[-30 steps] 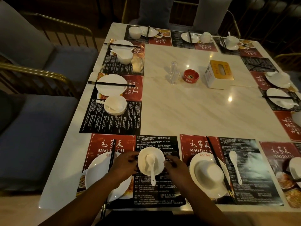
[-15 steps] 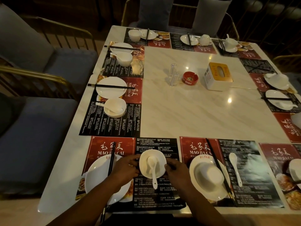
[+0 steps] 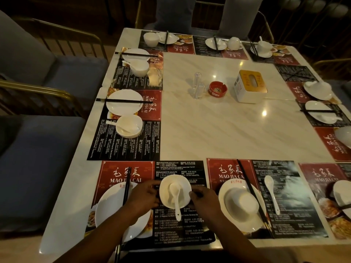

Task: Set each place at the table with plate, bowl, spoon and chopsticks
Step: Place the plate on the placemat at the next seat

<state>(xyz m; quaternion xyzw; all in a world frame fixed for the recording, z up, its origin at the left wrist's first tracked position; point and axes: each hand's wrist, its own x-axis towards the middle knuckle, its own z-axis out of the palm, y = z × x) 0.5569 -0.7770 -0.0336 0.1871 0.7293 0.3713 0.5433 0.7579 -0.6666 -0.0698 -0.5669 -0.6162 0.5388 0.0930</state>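
White marble tops your desk (image 3: 228, 133), and red and black printed placemats (image 3: 182, 226) ring its edges. From the head view, at the place nearest you, a white bowl (image 3: 167, 181) sits upright on the black half of its mat. Your left hand (image 3: 144, 196) is on its left side and your right hand (image 3: 204, 198) on its right. The fingers (image 3: 152, 188) of both hands curl in against the bowl's wall, gripping it between them. A white spoon (image 3: 175, 194) lies in the bowl with its scoop near the middle, and its handle runs over the near rim towards you.

Just left of the bowl, partly under your left forearm, lies a white plate (image 3: 110, 209). A pair of dark chopsticks (image 3: 126, 185) lies across it, pointing away from you.

The next place to your right has a second plate (image 3: 224, 194) with an upturned bowl (image 3: 243, 204) resting on it. Dark sticks (image 3: 250, 190) run diagonally across that plate's right side. A loose spoon (image 3: 270, 192) lies on the mat beside it, apart from the plate.

Along the left edge, a far plate (image 3: 123, 102) carries chopsticks crosswise. Next to it, on its nearer side, is a small bowl (image 3: 129, 126) with a spoon inside.

Near the middle of the desk stand clear holders (image 3: 197, 86), a red ashtray (image 3: 218, 88) and a white tissue box (image 3: 250, 86) with a yellow top. More white crockery sits along the far and right edges, too dim to read in detail.
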